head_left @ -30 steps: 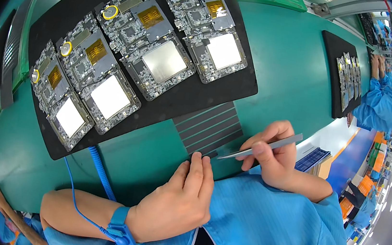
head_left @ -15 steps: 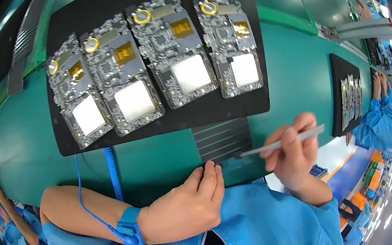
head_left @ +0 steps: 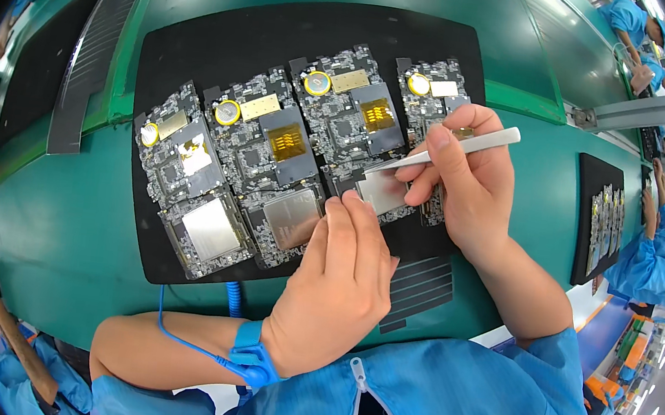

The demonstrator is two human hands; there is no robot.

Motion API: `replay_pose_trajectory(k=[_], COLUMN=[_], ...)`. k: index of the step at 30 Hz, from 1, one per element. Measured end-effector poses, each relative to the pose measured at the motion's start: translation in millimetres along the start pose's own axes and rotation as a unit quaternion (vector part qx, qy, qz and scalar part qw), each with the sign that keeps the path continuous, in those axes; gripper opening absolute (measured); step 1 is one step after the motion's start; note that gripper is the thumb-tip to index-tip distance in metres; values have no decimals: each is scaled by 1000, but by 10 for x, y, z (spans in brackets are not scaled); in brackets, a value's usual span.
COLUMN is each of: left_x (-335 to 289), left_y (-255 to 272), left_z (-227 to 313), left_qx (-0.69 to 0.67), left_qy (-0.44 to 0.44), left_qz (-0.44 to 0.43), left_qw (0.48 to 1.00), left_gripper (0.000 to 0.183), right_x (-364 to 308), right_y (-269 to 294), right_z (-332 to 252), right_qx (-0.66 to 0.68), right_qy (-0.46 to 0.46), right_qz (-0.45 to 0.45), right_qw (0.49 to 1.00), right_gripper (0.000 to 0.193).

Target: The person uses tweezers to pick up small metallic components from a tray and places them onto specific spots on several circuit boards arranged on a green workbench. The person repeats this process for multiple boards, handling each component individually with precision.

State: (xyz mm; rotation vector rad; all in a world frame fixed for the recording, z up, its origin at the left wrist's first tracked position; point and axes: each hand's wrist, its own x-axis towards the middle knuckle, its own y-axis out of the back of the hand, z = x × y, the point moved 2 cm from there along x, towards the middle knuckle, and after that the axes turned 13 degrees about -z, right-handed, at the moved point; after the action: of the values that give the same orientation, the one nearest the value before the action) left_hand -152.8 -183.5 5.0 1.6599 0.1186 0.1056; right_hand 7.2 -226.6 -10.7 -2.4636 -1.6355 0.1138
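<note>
Four-sided black mat (head_left: 418,33) holds a row of circuit boards, each with a yellow-ringed coin cell and a silver metal plate. My right hand (head_left: 471,182) pinches pale metal tweezers (head_left: 483,141). Their tips touch down near the upper edge of the silver plate (head_left: 383,193) on the third circuit board (head_left: 346,127) from the left; whether they grip something small cannot be made out. My left hand (head_left: 346,270) rests its outstretched fingers, side by side, on that board's lower left part. A blue wrist strap (head_left: 249,345) circles my left wrist. The rightmost circuit board (head_left: 419,107) is partly behind my right hand.
A sheet of dark strips (head_left: 422,287) lies on the green bench (head_left: 69,218) in front of the mat. Another black mat (head_left: 590,175) with boards stands at the right, near a co-worker's blue sleeve (head_left: 649,268). A blue cord (head_left: 186,341) runs from my wrist strap.
Both hands have moved up from the strip sheet onto the third board. The tweezers' tips have gone from the sheet to that board. The whole view has shifted.
</note>
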Motion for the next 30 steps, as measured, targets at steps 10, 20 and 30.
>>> replay_pose_trajectory(k=[10, 20, 30], left_x=[20, 29, 30], left_y=[-18, -18, -14], left_z=[-1, -6, -2], left_qx=[20, 40, 50], left_qy=[-2, -14, -16], left_qz=[-8, -17, -19], left_qw=[1000, 999, 998], left_gripper=[47, 47, 47], right_x=[17, 14, 6], right_y=[-4, -19, -24], right_z=[-4, 7, -26], right_qx=[-22, -31, -50], right_qy=[-10, 2, -12], right_qz=[-7, 3, 8], right_qw=[1000, 1000, 999], right_gripper=[22, 20, 20])
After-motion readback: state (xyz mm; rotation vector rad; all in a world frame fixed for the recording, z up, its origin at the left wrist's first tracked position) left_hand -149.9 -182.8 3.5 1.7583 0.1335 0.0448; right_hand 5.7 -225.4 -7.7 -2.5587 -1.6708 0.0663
